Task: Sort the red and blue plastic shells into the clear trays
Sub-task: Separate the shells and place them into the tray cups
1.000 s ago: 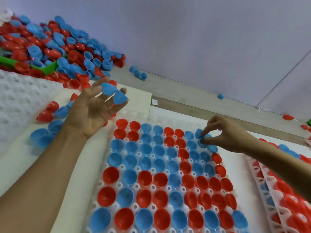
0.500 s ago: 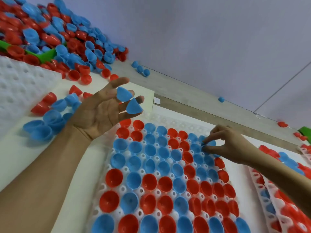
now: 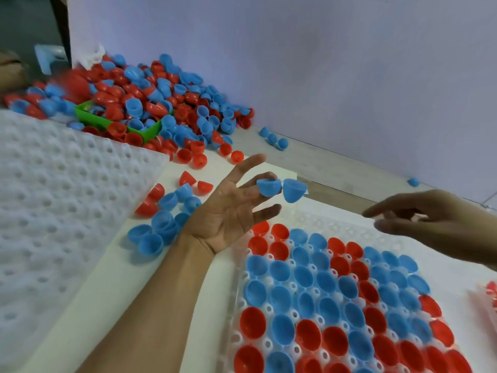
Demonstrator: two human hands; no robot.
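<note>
Shells of red and blue plastic fill most pockets of the clear tray [image 3: 236, 305] at lower right, sitting open side up in mixed rows. The left hand [image 3: 228, 211] hovers palm up beside the tray's far left corner, fingers spread, with two blue shells [image 3: 282, 188] held at its fingertips: one capped on a fingertip, the other just beside it and touching it. The right hand [image 3: 430, 224] reaches in from the right edge above the tray's far side, blurred, its fingers loosely parted and nothing visible between them. A small cluster of loose shells [image 3: 166, 214] lies on the white surface just left of the left wrist. Farther back a big heap of shells [image 3: 150, 98] spills over a green bin [image 3: 107, 121] against the wall. An unfilled white dimpled tray [image 3: 53, 189] lies at far left
</note>
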